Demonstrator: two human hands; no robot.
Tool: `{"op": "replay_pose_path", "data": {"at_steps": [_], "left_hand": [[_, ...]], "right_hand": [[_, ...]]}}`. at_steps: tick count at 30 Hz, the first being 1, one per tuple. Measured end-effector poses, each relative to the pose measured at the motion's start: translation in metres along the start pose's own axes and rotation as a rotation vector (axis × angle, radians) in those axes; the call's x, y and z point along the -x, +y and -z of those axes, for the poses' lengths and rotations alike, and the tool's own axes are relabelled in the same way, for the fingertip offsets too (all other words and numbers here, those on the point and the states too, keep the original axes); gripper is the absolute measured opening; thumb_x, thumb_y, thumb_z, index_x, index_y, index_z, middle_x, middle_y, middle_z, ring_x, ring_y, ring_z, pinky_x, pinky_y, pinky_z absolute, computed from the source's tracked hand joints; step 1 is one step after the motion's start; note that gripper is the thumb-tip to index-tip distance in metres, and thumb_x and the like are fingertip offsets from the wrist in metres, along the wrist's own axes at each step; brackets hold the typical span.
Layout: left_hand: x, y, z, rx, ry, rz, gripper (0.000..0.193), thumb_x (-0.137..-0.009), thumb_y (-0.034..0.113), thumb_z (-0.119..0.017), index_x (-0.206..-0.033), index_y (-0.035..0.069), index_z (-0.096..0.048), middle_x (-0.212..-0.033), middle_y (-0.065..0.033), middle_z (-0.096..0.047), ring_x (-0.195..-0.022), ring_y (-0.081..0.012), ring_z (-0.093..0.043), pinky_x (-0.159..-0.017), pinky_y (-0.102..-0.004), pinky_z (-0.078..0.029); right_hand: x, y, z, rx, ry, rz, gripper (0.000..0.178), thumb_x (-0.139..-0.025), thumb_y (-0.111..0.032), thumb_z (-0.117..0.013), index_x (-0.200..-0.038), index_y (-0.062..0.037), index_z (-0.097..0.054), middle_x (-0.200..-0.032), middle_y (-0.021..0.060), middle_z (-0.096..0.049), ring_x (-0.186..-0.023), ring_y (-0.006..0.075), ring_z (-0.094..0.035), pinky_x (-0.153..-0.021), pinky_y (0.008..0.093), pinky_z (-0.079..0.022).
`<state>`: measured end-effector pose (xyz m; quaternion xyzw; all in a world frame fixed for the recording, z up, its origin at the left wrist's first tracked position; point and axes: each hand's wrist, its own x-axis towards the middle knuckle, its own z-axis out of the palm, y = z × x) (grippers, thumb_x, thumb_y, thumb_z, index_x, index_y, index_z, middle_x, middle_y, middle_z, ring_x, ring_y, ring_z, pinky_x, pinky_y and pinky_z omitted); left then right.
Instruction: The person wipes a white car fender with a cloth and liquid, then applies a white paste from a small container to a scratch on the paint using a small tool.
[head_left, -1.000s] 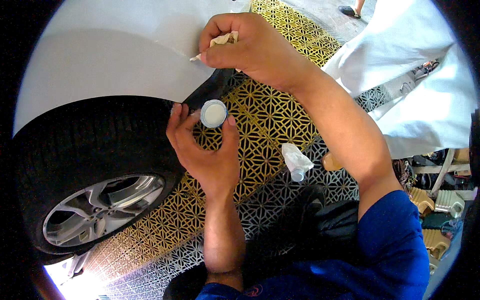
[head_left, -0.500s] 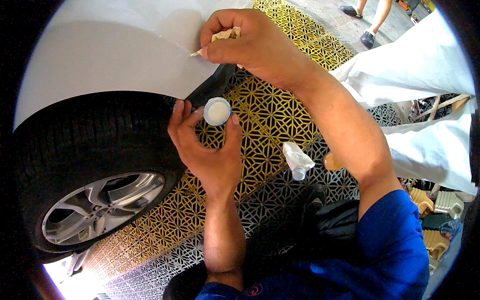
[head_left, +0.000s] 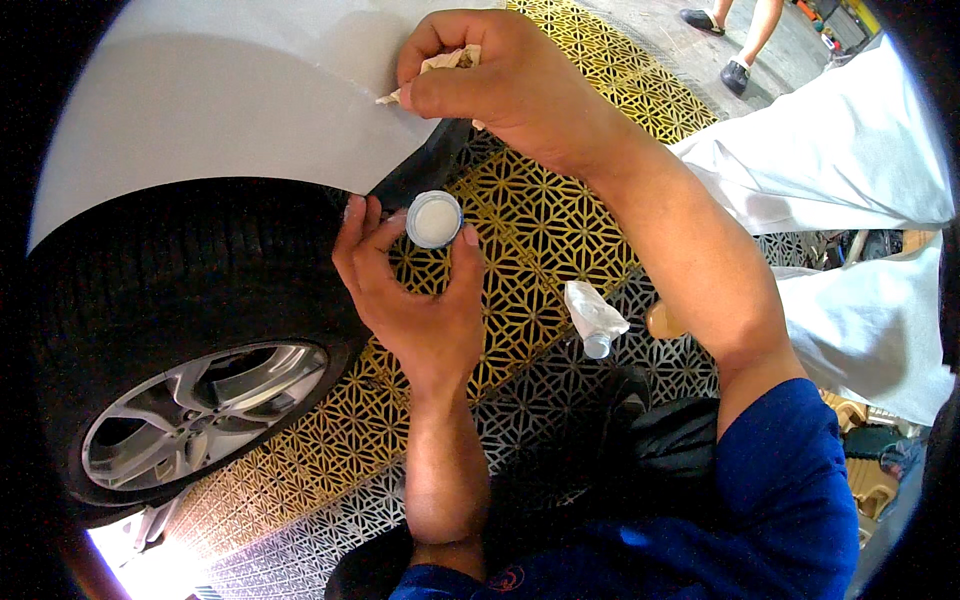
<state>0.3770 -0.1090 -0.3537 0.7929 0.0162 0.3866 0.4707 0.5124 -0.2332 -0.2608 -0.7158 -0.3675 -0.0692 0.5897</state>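
Observation:
Between the thumb and fingers of my left hand [head_left: 415,290] is a small round cap [head_left: 436,219], its open side up, with whitish stuff inside. My right hand [head_left: 490,85] pinches a crumpled cream-coloured rag [head_left: 450,62] above it. The rag's twisted tip is at the pale car body panel [head_left: 230,100], beside a thin light scratch; whether it touches cannot be told. Below the panel is the black tyre [head_left: 200,240], left of my left hand. A crumpled white tube with a pale cap [head_left: 594,318] lies on the floor grating to the right of my left hand.
Yellow and grey patterned floor grating [head_left: 540,230] spreads under my hands. A person in white trousers [head_left: 820,170] is close on the right, and another person's legs and dark shoes [head_left: 737,75] show at the far right. The spoked wheel rim [head_left: 205,415] is at the lower left.
My right hand has shifted slightly up and left with the rag along the panel. My left hand and the cap stay nearly still. The white trousers on the right have shifted.

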Motion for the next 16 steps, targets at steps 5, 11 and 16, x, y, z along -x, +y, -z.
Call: {"op": "replay_pose_path", "data": {"at_steps": [5, 11, 16], "left_hand": [[-0.0001, -0.0011, -0.0001, 0.001, -0.002, -0.009, 0.048, -0.078, 0.009, -0.086, -0.117, 0.001, -0.06, -0.145, -0.0241, -0.046, -0.133, -0.0385, -0.052, -0.11, -0.0481, -0.042], [-0.0003, -0.0009, -0.0008, 0.006, 0.002, -0.009, 0.047, -0.078, 0.009, -0.085, -0.118, 0.002, -0.06, -0.145, -0.0241, -0.046, -0.132, -0.0389, -0.053, -0.111, -0.0483, -0.042], [0.0002, -0.0015, -0.0002, -0.007, -0.003, -0.01, 0.047, -0.079, 0.009, -0.084, -0.118, 0.002, -0.059, -0.145, -0.0238, -0.046, -0.133, -0.0389, -0.052, -0.112, -0.0486, -0.041]], "right_hand": [[0.0001, 0.0021, -0.0005, -0.048, -0.002, -0.013, 0.024, -0.082, -0.023, -0.073, -0.088, 0.0007, -0.074, -0.077, 0.0059, -0.071, -0.073, 0.0111, -0.064, -0.071, 0.0289, -0.052], [0.0007, 0.0003, -0.0002, 0.015, 0.004, -0.044, 0.023, -0.082, -0.023, -0.073, -0.087, -0.0002, -0.074, -0.075, 0.0054, -0.071, -0.073, 0.0108, -0.064, -0.07, 0.0287, -0.052], [0.0016, 0.0002, -0.0008, -0.054, 0.008, -0.045, 0.023, -0.082, -0.023, -0.073, -0.088, -0.0011, -0.075, -0.077, 0.0054, -0.072, -0.074, 0.0106, -0.064, -0.07, 0.0288, -0.052]]}}
